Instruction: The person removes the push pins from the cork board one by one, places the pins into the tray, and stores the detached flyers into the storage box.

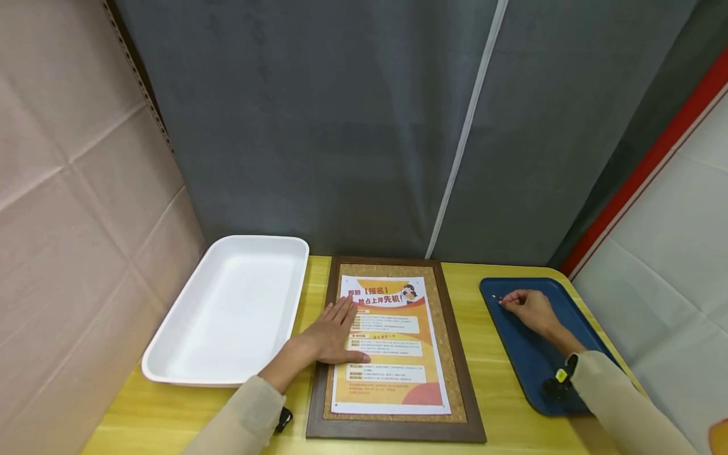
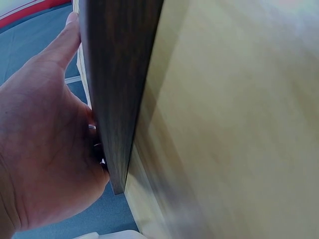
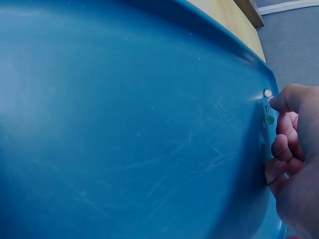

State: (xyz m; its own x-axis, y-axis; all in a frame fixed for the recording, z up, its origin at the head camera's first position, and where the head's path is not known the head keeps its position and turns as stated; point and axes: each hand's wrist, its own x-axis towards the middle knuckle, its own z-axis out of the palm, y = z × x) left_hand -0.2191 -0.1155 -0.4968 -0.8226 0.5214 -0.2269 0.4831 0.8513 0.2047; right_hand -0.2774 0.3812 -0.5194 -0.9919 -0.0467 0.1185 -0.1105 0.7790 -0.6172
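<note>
My left hand (image 1: 332, 336) lies flat with fingers spread on the left side of a printed orange poster (image 1: 392, 379). Under the poster is a corkboard (image 1: 457, 404) with a dark wooden frame; from the left wrist, its frame (image 2: 117, 89) stands beside the palm, the fingertips hidden behind it. At the far left corner of a blue tray (image 1: 526, 379), my right hand (image 1: 531, 311) has thumb and forefinger tips together, pinching at a small pale thumbtack (image 3: 267, 92). A green thumbtack (image 3: 269, 119) lies close by on the tray, near the curled fingers.
A large white tray (image 1: 227, 316) stands left of the corkboard on the yellow wood-grain table (image 1: 489, 392). Grey curtain (image 1: 341, 126) closes off the back. Pale fabric walls rise at both sides, the right one with a red strip (image 1: 654, 170).
</note>
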